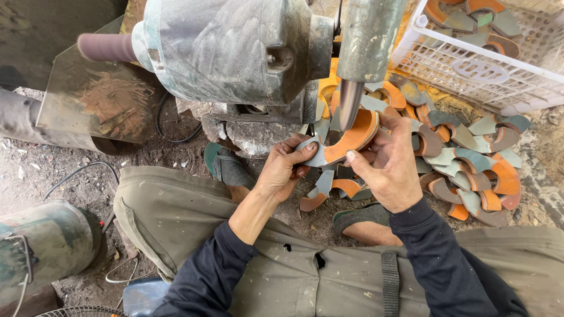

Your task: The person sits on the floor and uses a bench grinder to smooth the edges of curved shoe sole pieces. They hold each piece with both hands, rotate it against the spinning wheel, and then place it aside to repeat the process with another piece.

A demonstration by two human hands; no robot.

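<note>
We see the scene in soft, even daylight, with no hard-edged shadows anywhere. The brightest part is the upper right, where the white plastic lattice basket (470,64) looks nearly washed out. The upper left corner falls into dim shade. A dull sheen lies on the rounded grey-green metal motor housing (229,47). Focus is sharp across the middle; the wide lens bends and stretches things near the edges, and the nearest vertical grey metal column (367,35) looks slightly soft.

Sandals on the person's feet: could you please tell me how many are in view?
2: one sandal by the machine base left of the left hand, another sandal below the right hand.
</note>
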